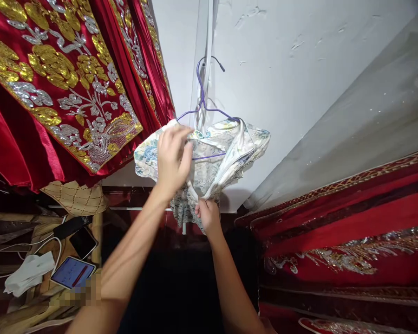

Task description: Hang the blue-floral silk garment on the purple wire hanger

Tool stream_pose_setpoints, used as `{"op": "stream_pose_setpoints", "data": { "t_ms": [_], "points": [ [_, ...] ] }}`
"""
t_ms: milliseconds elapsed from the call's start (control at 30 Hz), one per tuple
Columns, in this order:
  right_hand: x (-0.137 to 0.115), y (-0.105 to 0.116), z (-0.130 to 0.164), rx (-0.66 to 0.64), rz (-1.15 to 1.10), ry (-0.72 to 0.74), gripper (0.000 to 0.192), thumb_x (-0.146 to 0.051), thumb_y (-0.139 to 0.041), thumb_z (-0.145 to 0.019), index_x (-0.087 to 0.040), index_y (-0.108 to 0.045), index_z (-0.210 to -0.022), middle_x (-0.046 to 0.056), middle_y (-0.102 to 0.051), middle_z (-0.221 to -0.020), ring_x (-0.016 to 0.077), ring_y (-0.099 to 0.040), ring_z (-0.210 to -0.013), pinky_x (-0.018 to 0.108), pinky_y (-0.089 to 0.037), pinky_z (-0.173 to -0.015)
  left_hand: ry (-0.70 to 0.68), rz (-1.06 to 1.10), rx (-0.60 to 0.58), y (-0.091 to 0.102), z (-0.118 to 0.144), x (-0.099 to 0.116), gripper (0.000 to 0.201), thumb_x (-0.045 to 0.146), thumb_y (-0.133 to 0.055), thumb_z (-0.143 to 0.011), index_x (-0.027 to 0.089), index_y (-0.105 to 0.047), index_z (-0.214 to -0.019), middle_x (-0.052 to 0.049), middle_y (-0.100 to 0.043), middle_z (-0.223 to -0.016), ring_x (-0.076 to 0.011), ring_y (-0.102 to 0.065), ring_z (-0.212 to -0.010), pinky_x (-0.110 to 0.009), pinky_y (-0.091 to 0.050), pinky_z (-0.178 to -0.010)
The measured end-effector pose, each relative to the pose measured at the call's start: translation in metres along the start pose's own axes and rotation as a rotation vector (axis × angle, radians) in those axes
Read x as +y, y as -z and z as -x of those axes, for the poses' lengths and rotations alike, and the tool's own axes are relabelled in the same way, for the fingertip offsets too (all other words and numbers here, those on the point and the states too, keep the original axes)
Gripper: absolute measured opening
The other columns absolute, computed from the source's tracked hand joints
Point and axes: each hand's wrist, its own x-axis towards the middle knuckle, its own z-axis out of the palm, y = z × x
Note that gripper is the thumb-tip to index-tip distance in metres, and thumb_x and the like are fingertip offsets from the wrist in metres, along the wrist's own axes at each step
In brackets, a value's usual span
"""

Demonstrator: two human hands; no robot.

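A floral short-sleeved blouse (149,150), pale with blue and yellow-green flowers, hangs from a purple hanger (201,86) against the wall. Its neckline gapes, so the hanger's lower bar shows inside. My left hand (173,160) lies against the blouse's left shoulder near the collar, thumb and fingers apart. Lower down, my right hand (209,215) is closed on the front edge of the blouse, at the bottom of the V-shaped opening. The fabric beneath that hand is partly hidden.
Red costumes with gold and silver sequins (52,65) hang at the left. Another red embellished garment (369,208) under clear plastic (334,153) is at the right. A wooden stool (96,236) at lower left bears phones (83,242), a white cable and crumpled tissue (29,273).
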Motion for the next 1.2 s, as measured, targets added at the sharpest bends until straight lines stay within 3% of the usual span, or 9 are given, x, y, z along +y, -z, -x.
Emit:
{"op": "stream_pose_setpoints", "data": {
  "t_ms": [133,200,267,400,500,700,867,1000,1200],
  "points": [
    [-0.009,-0.007,0.019,-0.003,-0.191,0.046,0.057,-0.069,-0.053,-0.087,-0.023,-0.048,-0.053,0.000,-0.047,-0.047,0.0147,-0.045,-0.045,0.030,-0.036,-0.050,0.417,0.172,0.194,-0.007,0.110,0.016,0.016,0.021,-0.054,-0.095,0.022,-0.064,-0.107,-0.007,-0.062,-0.110,-0.0222,-0.060,-0.108,-0.038,-0.046,-0.100],
    [-0.014,-0.004,0.022,-0.024,-0.189,0.070,0.059,-0.070,-0.053,-0.087,-0.022,-0.048,-0.053,-0.001,-0.043,-0.044,0.0131,-0.040,-0.043,0.030,-0.033,-0.048,0.572,0.266,0.148,-0.016,0.148,0.016,0.023,0.019,-0.058,-0.091,0.023,-0.062,-0.113,-0.008,-0.062,-0.115,-0.0225,-0.059,-0.111,-0.037,-0.047,-0.101],
    [-0.017,-0.001,0.024,-0.056,-0.192,0.094,0.060,-0.070,-0.051,-0.089,-0.022,-0.049,-0.053,-0.001,-0.041,-0.043,0.0128,-0.038,-0.043,0.030,-0.031,-0.049,0.652,0.377,0.034,-0.023,0.165,0.012,0.030,0.021,-0.060,-0.090,0.023,-0.059,-0.121,-0.009,-0.061,-0.121,-0.0229,-0.059,-0.115,-0.036,-0.047,-0.102],
    [-0.017,0.002,0.027,-0.133,-0.207,0.101,0.059,-0.068,-0.045,-0.094,-0.022,-0.053,-0.059,0.001,-0.045,-0.047,0.0154,-0.043,-0.048,0.032,-0.035,-0.052,0.729,0.492,-0.207,-0.022,0.158,0.000,0.022,0.028,-0.061,-0.091,0.022,-0.062,-0.112,-0.007,-0.066,-0.109,-0.0219,-0.063,-0.108,-0.032,-0.048,-0.097],
    [-0.021,0.007,0.029,-0.234,-0.169,0.050,0.057,-0.069,-0.046,-0.093,-0.021,-0.061,-0.065,0.003,-0.052,-0.047,0.0171,-0.046,-0.048,0.033,-0.038,-0.053,0.758,0.530,-0.299,-0.013,0.152,-0.005,0.011,0.027,-0.061,-0.089,0.021,-0.063,-0.098,-0.004,-0.066,-0.092,-0.0203,-0.064,-0.096,-0.029,-0.050,-0.087],
    [-0.045,0.023,0.033,-0.525,-0.190,-0.059,0.049,-0.059,-0.052,-0.093,-0.018,-0.076,-0.081,0.003,-0.057,-0.045,0.0127,-0.031,-0.040,0.030,-0.028,-0.044,0.684,0.479,-0.272,-0.016,0.167,0.001,0.006,0.016,-0.059,-0.084,0.021,-0.062,-0.086,-0.003,-0.062,-0.087,-0.0198,-0.060,-0.088,-0.031,-0.049,-0.079],
    [-0.062,0.033,0.020,-0.540,-0.291,-0.038,0.046,-0.055,-0.056,-0.091,-0.019,-0.075,-0.073,0.001,-0.051,-0.040,0.0095,-0.026,-0.035,0.027,-0.017,-0.041,0.582,0.321,-0.169,-0.027,0.170,0.012,0.008,0.019,-0.056,-0.088,0.021,-0.059,-0.081,-0.003,-0.059,-0.081,-0.0207,-0.058,-0.081,-0.034,-0.047,-0.075],
    [-0.107,0.045,-0.012,-0.427,-0.294,0.053,0.043,-0.052,-0.062,-0.088,-0.016,-0.067,-0.066,-0.002,-0.046,-0.040,0.0073,-0.032,-0.035,0.024,-0.020,-0.037,0.549,0.293,-0.163,-0.022,0.169,0.012,0.015,0.029,-0.059,-0.092,0.022,-0.056,-0.079,-0.003,-0.059,-0.079,-0.0206,-0.059,-0.079,-0.034,-0.047,-0.077],
    [-0.206,0.056,-0.052,-0.481,-0.316,0.263,0.031,-0.038,-0.054,-0.098,-0.016,-0.062,-0.078,-0.007,-0.042,-0.051,0.0017,-0.033,-0.039,0.015,-0.023,-0.037,0.541,0.304,-0.192,-0.016,0.172,0.001,0.018,0.031,-0.061,-0.092,0.022,-0.054,-0.078,-0.003,-0.058,-0.079,-0.0191,-0.057,-0.077,-0.032,-0.046,-0.075]
  ]
}}
